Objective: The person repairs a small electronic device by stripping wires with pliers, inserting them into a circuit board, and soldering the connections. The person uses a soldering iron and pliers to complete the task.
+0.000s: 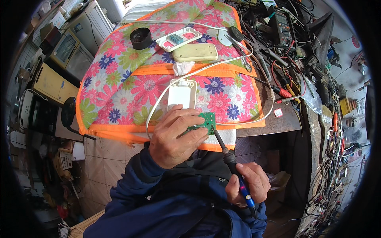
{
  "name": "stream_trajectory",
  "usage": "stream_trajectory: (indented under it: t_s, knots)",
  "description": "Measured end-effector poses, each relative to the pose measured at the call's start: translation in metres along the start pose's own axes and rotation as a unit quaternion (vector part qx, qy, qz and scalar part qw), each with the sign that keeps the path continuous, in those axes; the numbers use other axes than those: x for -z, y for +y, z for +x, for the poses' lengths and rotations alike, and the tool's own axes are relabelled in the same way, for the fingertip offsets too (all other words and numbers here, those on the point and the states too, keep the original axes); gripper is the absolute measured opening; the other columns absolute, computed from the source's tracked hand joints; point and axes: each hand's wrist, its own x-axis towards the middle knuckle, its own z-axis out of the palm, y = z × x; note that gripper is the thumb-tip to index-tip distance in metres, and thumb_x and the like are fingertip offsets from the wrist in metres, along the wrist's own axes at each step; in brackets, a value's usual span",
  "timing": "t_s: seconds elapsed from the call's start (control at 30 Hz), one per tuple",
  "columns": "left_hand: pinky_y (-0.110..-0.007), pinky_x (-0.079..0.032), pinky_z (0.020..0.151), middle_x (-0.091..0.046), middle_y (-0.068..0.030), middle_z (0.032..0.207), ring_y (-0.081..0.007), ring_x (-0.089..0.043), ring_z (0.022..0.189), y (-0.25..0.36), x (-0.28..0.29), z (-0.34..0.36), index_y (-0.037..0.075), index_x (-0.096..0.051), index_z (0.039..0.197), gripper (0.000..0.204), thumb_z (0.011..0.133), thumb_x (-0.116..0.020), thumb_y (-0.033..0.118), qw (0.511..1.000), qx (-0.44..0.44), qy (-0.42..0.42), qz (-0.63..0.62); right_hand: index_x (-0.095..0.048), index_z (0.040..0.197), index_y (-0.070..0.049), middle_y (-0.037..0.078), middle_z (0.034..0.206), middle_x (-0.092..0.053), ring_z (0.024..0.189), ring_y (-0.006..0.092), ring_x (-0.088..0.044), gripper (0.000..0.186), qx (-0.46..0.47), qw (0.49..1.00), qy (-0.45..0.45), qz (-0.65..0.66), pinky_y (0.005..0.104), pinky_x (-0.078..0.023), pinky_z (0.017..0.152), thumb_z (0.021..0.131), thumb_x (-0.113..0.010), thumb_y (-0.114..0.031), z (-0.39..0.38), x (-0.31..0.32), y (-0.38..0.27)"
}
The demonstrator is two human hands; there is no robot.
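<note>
My left hand (174, 137) is closed over a small green circuit board (210, 121) at the front edge of the flowered cloth, its fingers covering much of the board. In my right hand (250, 183) is a soldering iron (231, 160) with a blue and black handle. Its tip meets the right part of the board, though contact is too small to make out. Just beyond my left fingers lies an open white plastic case half (182, 95). A white cable (158, 100) loops around the case and board.
Farther back on the flowered cloth (149, 85) lie a cream cover (195, 52), a white case with blue terminals (178, 39), a round black tin (141, 38) and scissors (241, 53). A multimeter (282, 29), red-handled screwdriver (282, 93) and tangled leads crowd the right side.
</note>
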Motion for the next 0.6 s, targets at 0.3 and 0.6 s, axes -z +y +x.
stream_trajectory:
  t_s: [0.3, 0.6]
  knots:
    - [-0.049, -0.052, 0.100, -0.071, -0.0076, 0.106, -0.0292, -0.069, 0.110, -0.001, 0.000, -0.001, 0.009, -0.076, 0.094, 0.025, 0.072, -0.087, 0.008, 1.000, -0.004, -0.003, 0.010, -0.073, 0.103, 0.004, 0.015, 0.074, -0.069, 0.058, 0.0217, -0.066, 0.027, -0.126, 0.992, 0.019, 0.026, 0.0290, -0.051, 0.055, 0.078, -0.073, -0.007, -0.013, 0.005, 0.001]
    - [-0.049, -0.052, 0.100, -0.071, -0.0077, 0.107, -0.0293, -0.069, 0.110, -0.002, 0.000, -0.002, 0.009, -0.076, 0.095, 0.026, 0.071, -0.087, 0.008, 1.000, -0.001, -0.004, 0.009, -0.066, 0.107, 0.011, 0.016, 0.073, -0.063, 0.052, 0.0180, -0.064, 0.034, -0.187, 0.974, 0.046, 0.122, 0.0262, -0.048, 0.050, 0.096, -0.064, -0.022, -0.010, 0.001, 0.007]
